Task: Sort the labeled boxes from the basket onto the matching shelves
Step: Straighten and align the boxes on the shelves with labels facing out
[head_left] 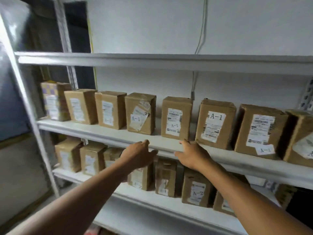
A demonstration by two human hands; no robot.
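A white rack [169, 61] carries upright boxes, labels facing near: A-1 boxes [176, 117] on the middle shelf [105, 133], A-2 boxes [196, 187] below. Left hand [138, 155] and right hand [193, 154] reach toward the shelf edge, loosely open, empty.

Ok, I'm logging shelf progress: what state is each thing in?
A-1 shelf: stocked, upright boxes in a row
A-2 shelf: stocked, boxes upright
top shelf: nothing visible on it
left hand: open, holding nothing
right hand: open, holding nothing
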